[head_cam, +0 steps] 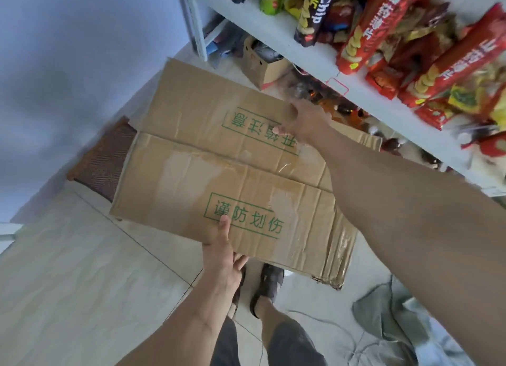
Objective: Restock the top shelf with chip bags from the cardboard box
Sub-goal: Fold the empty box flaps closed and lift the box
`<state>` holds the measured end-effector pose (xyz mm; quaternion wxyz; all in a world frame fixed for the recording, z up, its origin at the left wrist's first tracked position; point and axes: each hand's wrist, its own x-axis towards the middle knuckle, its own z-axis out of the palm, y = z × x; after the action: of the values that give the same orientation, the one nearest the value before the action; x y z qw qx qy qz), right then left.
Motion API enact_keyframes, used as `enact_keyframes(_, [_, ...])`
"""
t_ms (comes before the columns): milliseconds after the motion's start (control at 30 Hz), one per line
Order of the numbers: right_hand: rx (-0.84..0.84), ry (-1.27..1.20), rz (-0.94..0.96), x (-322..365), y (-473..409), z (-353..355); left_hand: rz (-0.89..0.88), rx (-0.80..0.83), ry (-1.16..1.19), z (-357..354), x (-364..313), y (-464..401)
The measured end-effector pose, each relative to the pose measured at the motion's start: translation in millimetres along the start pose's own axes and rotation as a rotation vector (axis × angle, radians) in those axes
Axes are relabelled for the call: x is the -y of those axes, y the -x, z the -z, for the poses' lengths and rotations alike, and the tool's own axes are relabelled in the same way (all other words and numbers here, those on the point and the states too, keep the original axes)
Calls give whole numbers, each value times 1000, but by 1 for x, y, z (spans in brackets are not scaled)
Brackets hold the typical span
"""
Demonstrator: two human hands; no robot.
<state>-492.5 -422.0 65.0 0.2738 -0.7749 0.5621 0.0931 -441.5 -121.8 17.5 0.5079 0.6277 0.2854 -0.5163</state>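
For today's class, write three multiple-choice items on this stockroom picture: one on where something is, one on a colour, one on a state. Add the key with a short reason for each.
1. Where does the left hand hold the cardboard box?
A. at its near flap's edge
B. underneath its far corner
C. nowhere

2. What colour is the print on the box flaps?
A. red
B. green
C. black

3. How do the box's top flaps stand?
A. torn off
B. wide open
C. folded down

Key:
1 A, the thumb lies on the near flap at its edge.
2 B, the framed characters are green.
3 C, both flaps lie flat and meet at a seam, while the right hand grips the far flap's edge beside the shelf of chip bags.
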Motion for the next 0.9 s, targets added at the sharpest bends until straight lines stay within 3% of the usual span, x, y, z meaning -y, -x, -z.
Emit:
enact_keyframes(367, [-158,-141,-260,-259,121,44,-9,176,-279,-84,153,46])
enact_keyframes(600, [-184,-200,-280,-433,171,73,-7,186,-339,-163,294,95])
enact_keyframes(900, [-161,-187,-356,-609,181,100,44,152,-342,-263,442,109])
